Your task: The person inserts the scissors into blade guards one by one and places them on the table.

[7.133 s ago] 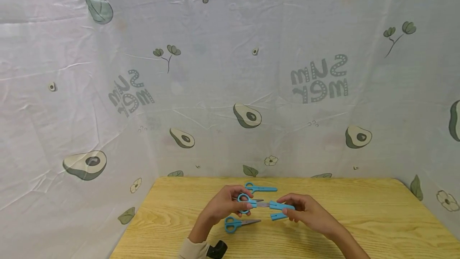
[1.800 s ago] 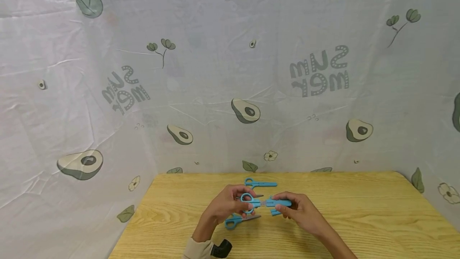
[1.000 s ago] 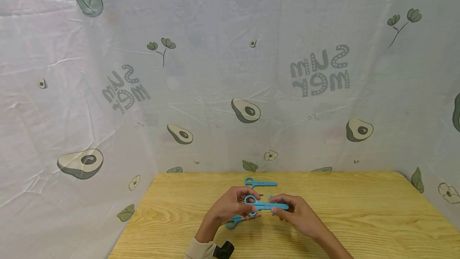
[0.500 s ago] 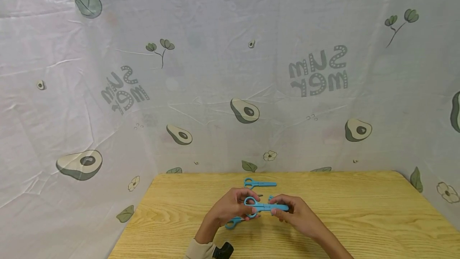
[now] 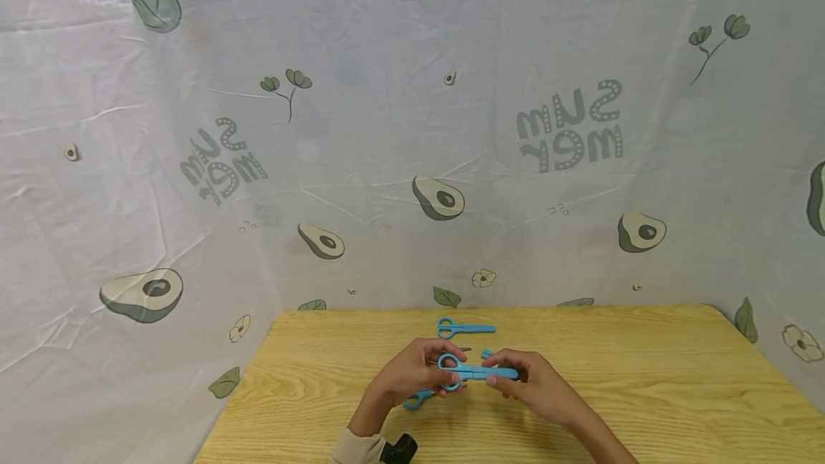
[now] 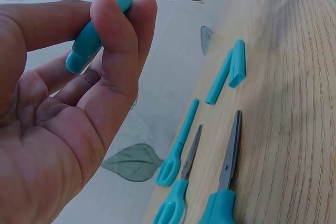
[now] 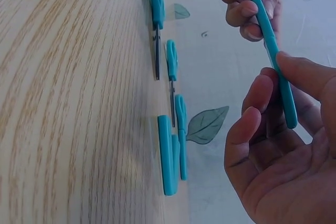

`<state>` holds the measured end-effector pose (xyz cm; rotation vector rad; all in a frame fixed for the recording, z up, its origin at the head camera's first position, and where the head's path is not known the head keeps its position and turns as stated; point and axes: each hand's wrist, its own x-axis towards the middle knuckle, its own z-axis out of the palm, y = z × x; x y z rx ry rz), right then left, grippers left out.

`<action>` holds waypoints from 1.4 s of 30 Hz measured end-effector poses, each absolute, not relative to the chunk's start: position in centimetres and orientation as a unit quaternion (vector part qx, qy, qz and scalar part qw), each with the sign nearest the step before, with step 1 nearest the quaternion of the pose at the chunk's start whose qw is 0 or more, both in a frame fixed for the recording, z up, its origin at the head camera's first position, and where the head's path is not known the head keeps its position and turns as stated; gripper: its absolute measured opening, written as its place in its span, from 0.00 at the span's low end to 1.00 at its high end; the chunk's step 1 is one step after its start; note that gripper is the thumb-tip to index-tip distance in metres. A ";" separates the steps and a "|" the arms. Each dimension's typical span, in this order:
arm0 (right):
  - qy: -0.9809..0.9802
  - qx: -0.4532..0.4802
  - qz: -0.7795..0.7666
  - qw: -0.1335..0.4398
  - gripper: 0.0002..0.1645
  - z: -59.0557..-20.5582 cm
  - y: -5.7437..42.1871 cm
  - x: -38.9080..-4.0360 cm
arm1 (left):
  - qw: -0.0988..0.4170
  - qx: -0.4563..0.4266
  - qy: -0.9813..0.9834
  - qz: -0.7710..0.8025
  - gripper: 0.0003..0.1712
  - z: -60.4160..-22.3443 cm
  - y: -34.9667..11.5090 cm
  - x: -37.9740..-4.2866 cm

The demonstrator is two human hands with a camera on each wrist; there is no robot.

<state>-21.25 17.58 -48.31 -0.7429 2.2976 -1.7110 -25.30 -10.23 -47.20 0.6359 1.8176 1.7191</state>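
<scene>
Above the table, both hands hold one pair of light-blue scissors (image 5: 474, 372). My left hand (image 5: 412, 372) pinches the finger loops between thumb and fingers. On the other end, my right hand (image 5: 536, 384) pinches the matching blue cap (image 5: 507, 373) with thumb and fingertips. That cap covers the blades right up to the handle, so no metal shows. In the right wrist view, the capped scissors (image 7: 272, 45) run as one slim line from hand to hand.
Below the hands lie bare-bladed scissors (image 6: 224, 182) and a second bare pair (image 6: 178, 187). Farther back are capped scissors (image 5: 467, 329). Two loose caps, a nearer cap (image 7: 167, 156) and a farther cap (image 7: 176, 163), lie on the wooden table (image 5: 612, 349). A patterned sheet (image 5: 374, 163) hangs behind.
Seven seconds ago a stretch of blade showed between handle and cap. The cap has since slid fully over the blades, and the hands have come closer together. Over the last second they barely move.
</scene>
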 end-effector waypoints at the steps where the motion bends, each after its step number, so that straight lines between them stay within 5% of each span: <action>1: 0.773 -0.249 -0.576 0.093 0.21 -48.3 17.6 -21.2 | 0.277 0.235 0.678 0.639 0.19 -47.2 -10.2 -25.3; 42: 0.792 -0.230 -0.552 0.127 0.17 -50.1 19.8 -20.7 | 0.256 0.206 0.728 0.601 0.19 -48.5 -10.2 -24.5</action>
